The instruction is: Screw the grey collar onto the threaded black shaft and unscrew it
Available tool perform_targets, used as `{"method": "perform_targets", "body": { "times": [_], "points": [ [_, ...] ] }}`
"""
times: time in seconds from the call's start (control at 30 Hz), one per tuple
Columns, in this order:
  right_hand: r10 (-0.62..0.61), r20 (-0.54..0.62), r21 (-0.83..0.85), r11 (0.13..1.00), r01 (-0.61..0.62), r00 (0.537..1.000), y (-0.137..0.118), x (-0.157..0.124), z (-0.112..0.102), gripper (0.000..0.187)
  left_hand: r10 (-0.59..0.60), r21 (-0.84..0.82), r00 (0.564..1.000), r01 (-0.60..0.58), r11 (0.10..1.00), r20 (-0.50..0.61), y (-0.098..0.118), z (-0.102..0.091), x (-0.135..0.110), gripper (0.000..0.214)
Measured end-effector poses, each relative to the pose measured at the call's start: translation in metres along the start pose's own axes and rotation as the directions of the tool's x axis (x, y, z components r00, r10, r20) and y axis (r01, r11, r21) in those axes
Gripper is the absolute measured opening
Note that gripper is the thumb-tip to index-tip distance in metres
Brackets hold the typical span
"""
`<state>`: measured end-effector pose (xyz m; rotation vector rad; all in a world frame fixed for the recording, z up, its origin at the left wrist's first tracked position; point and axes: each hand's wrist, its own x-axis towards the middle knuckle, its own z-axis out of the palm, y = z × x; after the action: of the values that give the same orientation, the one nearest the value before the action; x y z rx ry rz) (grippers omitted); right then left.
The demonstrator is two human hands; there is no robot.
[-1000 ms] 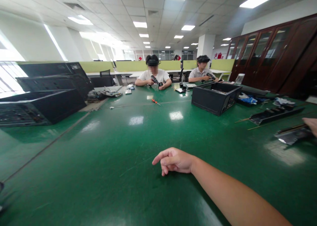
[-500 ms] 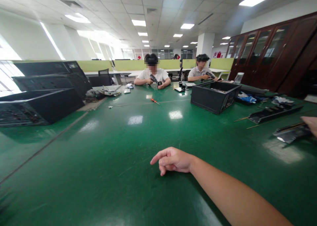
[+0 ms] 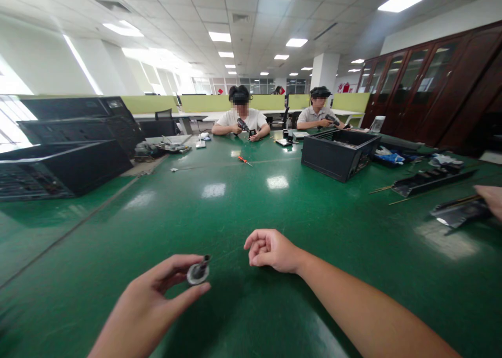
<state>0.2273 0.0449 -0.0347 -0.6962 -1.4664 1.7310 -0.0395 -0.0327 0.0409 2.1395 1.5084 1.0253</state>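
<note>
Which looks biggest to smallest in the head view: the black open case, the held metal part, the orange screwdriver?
1. black open case
2. metal part, nearest the camera
3. orange screwdriver, far off; their real order unsure

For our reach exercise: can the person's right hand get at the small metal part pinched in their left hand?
Probably yes. The empty right hand lies close beside the metal part held by the left hand, with only green table between them.
</note>
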Motion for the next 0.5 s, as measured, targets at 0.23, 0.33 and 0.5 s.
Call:
{"method": "perform_targets", "body": {
  "times": [0.23,0.33,0.5],
  "points": [
    [-0.197,0.001,-0.2,0.961,0.193,0.98,0.003,-0.002,0.0,0.045,0.277,-0.123,0.947,-0.259,0.958,0.165,0.034,0.067,0.03,0.024],
    [-0.237,0.064,-0.268,0.932,0.246,0.969,0.001,-0.006,0.004,0.05,0.302,-0.108,0.952,-0.295,0.949,0.053,0.016,0.071,0.025,0.029],
    [-0.217,0.037,-0.42,0.882,0.212,0.975,-0.002,-0.012,0.013,0.046,0.321,-0.057,0.942,-0.327,0.943,-0.092,0.001,0.067,0.019,0.023]
  ]
}}
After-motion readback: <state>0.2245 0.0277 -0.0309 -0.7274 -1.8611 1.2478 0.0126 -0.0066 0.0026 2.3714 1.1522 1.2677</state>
